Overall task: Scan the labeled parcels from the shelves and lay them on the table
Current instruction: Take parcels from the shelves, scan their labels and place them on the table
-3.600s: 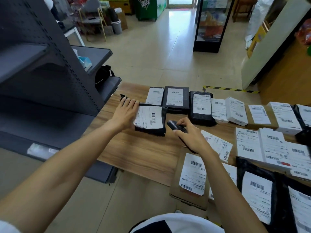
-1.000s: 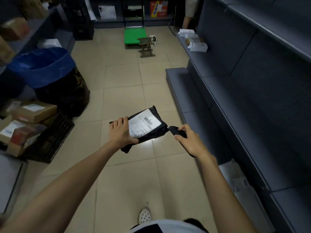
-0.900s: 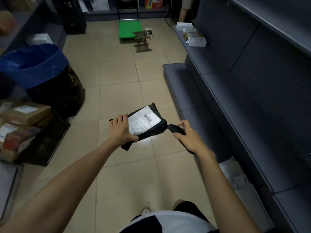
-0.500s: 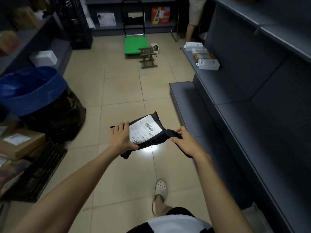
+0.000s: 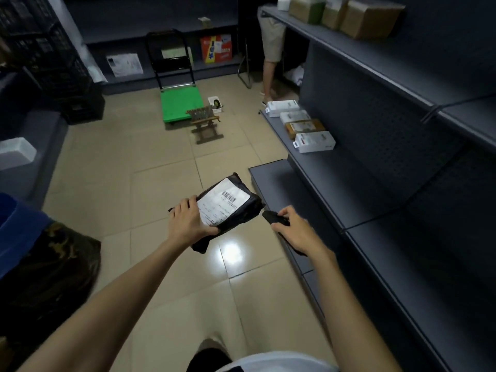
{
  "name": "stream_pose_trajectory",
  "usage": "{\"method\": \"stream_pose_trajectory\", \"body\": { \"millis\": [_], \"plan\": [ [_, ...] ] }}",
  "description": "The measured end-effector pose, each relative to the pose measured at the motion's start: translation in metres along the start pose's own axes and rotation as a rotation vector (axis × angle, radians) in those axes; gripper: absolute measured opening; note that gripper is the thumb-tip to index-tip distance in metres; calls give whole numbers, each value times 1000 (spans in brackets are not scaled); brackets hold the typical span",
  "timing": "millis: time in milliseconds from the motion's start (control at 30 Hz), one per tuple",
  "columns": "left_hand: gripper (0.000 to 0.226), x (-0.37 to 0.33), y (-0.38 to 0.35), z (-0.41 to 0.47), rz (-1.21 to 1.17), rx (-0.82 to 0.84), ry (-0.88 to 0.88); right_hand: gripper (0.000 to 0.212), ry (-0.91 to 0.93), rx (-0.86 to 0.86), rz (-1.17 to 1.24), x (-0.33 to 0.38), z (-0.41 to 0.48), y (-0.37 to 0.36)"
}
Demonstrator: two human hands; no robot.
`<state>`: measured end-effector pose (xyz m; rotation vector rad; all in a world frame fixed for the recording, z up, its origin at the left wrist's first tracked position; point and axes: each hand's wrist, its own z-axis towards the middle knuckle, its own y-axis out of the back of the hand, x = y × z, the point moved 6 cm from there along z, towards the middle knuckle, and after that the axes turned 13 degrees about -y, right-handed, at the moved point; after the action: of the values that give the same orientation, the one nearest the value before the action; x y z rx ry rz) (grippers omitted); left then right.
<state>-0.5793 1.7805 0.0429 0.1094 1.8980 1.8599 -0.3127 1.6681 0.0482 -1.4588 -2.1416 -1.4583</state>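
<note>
Scanning seems the step in hand: the left hand clasps the black parcel label-up over the floor, the right hand has its fingers curled round the scanner just beside it, which next needs aiming at the barcode.

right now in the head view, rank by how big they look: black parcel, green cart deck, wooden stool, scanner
1. black parcel, though nearest the camera
2. green cart deck and wooden stool: about alike, not ranked
3. scanner, partly hidden by the right hand
</note>
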Motion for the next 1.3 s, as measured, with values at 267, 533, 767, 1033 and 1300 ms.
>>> {"method": "stream_pose_trajectory", "body": {
  "millis": [267, 533, 767, 1033, 1300],
  "plan": [
    [112, -29, -43, 193, -2, 141, -290, 30, -208, -186, 169, 12, 110, 54],
    [117, -82, -81, 354, 71, 289, -626, 34, -438, -401, 388, 21, 177, 76],
    [121, -165, -153, 405, 85, 471, -805, 34, -671, -463, 505, -34, 201, 76],
    [116, -254, -196, 446, 216, 646, -978, 34, -743, -583, 605, -54, 267, 133],
    [98, -302, -234, 503, 235, 765, -967, 45, -898, -620, 595, -38, 332, 152]
  ]
}}
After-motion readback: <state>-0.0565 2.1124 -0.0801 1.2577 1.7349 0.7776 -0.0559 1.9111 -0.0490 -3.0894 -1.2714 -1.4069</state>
